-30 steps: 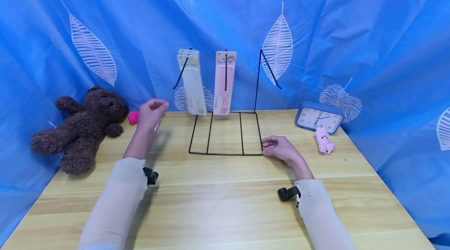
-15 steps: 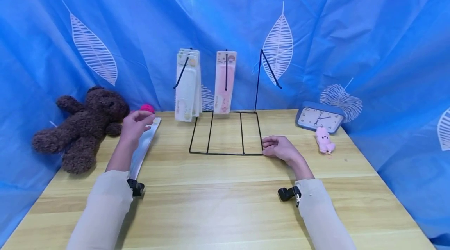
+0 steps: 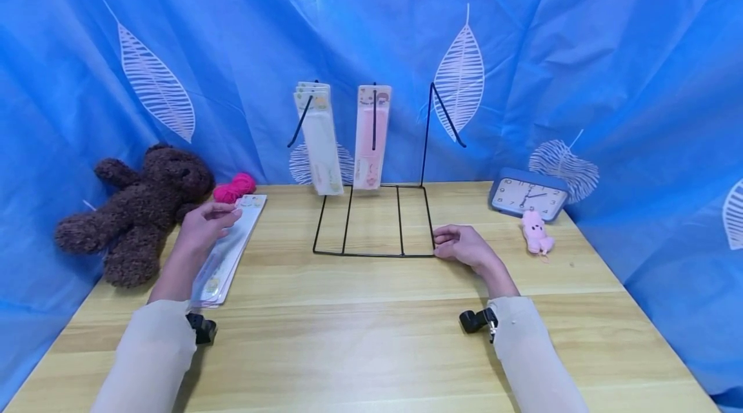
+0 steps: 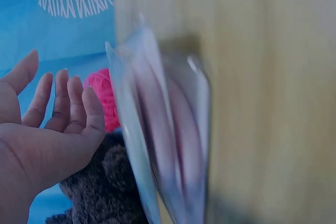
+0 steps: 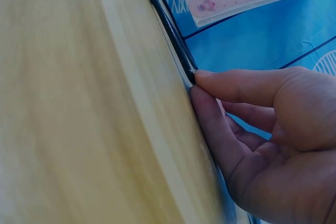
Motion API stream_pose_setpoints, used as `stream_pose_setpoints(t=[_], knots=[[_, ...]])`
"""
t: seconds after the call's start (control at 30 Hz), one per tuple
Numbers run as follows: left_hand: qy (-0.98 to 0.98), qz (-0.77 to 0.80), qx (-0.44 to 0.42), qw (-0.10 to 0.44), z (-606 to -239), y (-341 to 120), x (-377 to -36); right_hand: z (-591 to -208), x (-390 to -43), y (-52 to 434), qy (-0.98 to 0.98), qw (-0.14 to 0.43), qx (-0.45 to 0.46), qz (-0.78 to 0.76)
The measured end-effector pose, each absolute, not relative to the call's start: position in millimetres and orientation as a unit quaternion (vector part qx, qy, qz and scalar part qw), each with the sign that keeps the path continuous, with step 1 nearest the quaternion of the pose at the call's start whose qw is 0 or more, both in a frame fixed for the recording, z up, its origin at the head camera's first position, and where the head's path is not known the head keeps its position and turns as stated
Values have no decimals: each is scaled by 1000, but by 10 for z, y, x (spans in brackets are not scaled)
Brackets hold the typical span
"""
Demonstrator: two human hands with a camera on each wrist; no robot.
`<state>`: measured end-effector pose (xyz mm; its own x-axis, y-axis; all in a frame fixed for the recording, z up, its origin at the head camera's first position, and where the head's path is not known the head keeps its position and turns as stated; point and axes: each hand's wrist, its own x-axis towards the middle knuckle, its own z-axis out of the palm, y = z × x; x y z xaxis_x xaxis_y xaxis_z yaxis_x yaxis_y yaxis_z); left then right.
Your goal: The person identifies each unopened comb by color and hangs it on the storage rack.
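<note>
My left hand (image 3: 206,229) hovers over a stack of packaged combs (image 3: 246,222) on the table's left side. In the left wrist view its fingers (image 4: 61,100) are loosely spread, holding nothing, beside the blurred clear packs. My right hand (image 3: 464,246) pinches the front right corner of a black wire rack (image 3: 371,255) between thumb and fingers; the right wrist view shows this grip close up. Several pale comb packs (image 3: 322,148) hang on the rack's left hook. A pink comb pack (image 3: 371,142) hangs on the middle hook, and the right hook (image 3: 447,113) stands beside them.
A brown teddy bear (image 3: 157,206) lies at the far left, with pink yarn (image 3: 235,187) by its head. At the back right a blue clock (image 3: 528,193) stands behind a small pink plush toy (image 3: 536,232). A blue curtain (image 3: 371,26) borders the wooden table (image 3: 360,335).
My left hand has drawn back left and toward me, from beside the rack to above the comb stack, uncovering the stack and yarn. The pale hanging packs have swung. My right hand stays put.
</note>
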<state>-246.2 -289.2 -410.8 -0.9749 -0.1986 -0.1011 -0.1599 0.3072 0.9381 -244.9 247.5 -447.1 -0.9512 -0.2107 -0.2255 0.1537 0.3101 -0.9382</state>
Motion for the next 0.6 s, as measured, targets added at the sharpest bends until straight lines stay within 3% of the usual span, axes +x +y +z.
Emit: stream_pose_setpoints(t=[0.6], knots=[[-866, -480, 107, -87, -4197, -3197, -2339, -4472, -2443, 2466, 790, 153, -18, -593]])
